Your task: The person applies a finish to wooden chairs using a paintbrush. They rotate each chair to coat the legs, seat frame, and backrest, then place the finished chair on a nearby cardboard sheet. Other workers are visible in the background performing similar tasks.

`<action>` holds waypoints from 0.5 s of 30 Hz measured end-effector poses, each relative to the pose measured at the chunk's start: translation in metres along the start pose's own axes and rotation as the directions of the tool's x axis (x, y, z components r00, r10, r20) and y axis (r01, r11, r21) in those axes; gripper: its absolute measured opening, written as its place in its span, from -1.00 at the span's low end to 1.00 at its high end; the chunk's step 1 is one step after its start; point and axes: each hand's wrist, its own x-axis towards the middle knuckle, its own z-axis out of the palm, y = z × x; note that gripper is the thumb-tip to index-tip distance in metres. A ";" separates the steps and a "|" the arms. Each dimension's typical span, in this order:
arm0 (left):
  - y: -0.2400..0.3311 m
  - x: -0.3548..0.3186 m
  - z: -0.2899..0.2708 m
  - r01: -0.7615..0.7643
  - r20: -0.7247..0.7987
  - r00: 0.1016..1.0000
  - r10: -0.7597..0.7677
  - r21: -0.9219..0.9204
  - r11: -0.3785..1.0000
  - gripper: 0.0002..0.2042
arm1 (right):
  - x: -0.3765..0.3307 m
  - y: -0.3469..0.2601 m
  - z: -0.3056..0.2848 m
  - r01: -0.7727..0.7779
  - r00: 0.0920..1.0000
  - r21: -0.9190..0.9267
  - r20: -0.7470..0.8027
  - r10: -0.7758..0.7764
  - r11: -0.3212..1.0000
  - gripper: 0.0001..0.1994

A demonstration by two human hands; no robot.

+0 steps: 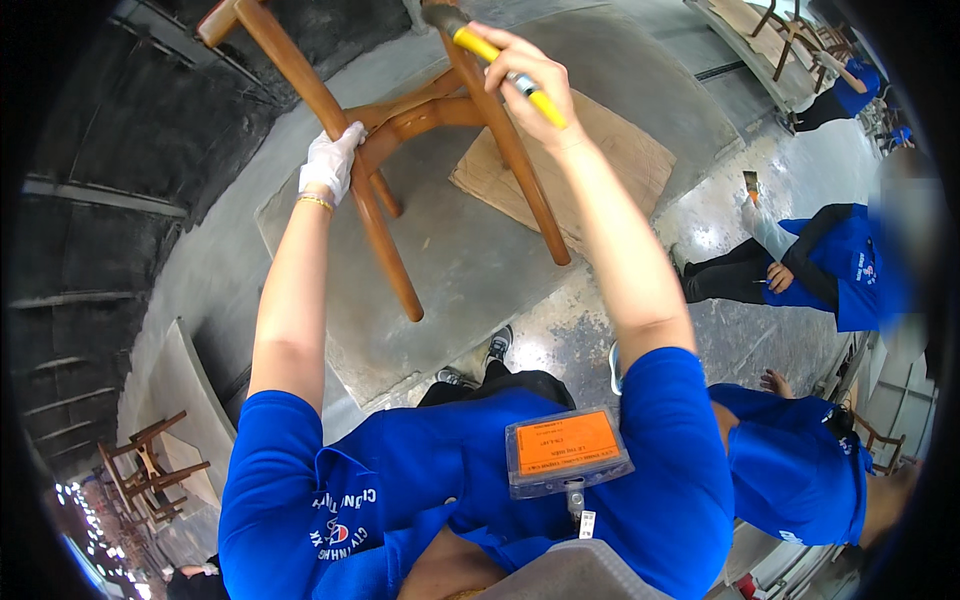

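Two hands in my remote feed, both occupied. The chair, brown wood, is over the grey table, legs pointing back toward the wearer. The white-gloved left hand curls around the chair's left leg, beside the rail joint. The right hand, bare, clasps the brush by its yellow handle, just right of the chair's right leg. Cardboard lies right of the chair, partly behind that leg.

Handling, my judgement: chair stiff, moderately heavy, awkward to tip; smooth wood could slide in a thin glove. I'd favour the leg near the joint over its free end. Brush looks light, bristles soft; mid-handle suits it.

Hard to make out: the chair's far end runs past the upper edge. I cannot tell whether the bristles touch wood, or what bears the chair's weight. Left palm hidden. Right of the chair, a co-worker's head is blurred.
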 end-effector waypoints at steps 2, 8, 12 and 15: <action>-0.001 0.000 -0.003 -0.005 0.022 1.000 0.004 0.043 0.999 -0.65 | -0.020 0.004 -0.017 0.041 0.942 -0.254 0.333 0.048 0.966 -0.92; 0.006 -0.006 -0.006 -0.001 0.049 0.999 -0.005 0.112 0.994 -0.65 | -0.175 -0.026 -0.047 0.330 0.546 -0.506 0.791 0.276 0.797 -0.85; 0.012 -0.009 -0.003 -0.016 0.065 0.998 0.009 0.118 0.993 -0.65 | -0.170 -0.039 -0.050 -0.088 0.176 -0.525 0.828 0.532 0.846 -0.86; 0.015 -0.011 -0.002 0.023 0.044 0.999 -0.033 0.200 0.980 -0.54 | -0.072 -0.022 -0.030 -0.109 0.531 -0.336 0.776 0.341 0.936 -0.88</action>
